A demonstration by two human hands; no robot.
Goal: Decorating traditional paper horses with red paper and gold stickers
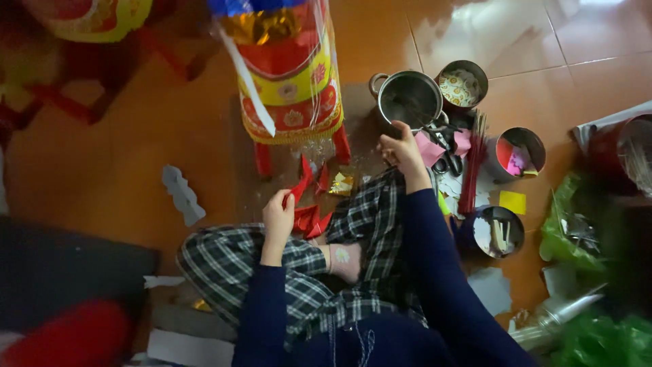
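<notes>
Sitting cross-legged on the orange tiled floor [122, 156], we hold a red paper strip [299, 189] pinched in our left hand [278, 221], while our right hand [402, 151] reaches well apart from it toward the rim of a steel pot [409, 99]; we cannot tell whether those fingers have closed on anything. To do this step well, we judge it best to keep the strip taut but uncreased, and to draw from the pot side slowly so the scissors [445, 143] and thin sticks there are not knocked over.

Going left to right: a pale grey scalloped paper cutout [182, 195] lies alone on the floor. Next stands a tall paper lantern-like model [292, 75] on red legs — red and yellow bands with flower roundels, gold fringe at the bottom, clear film over it. At its foot lie red folded paper pieces [311, 219] and a gold foil scrap [341, 183]. Past the pot sits a round tin [461, 85] with a patterned lining, a bundle of red sticks [472, 170], a tin with a red inside [519, 153], a yellow paper square [513, 202] and a dark blue tin [494, 231] holding pale strips. Furthest right — crumpled green film [567, 231].
</notes>
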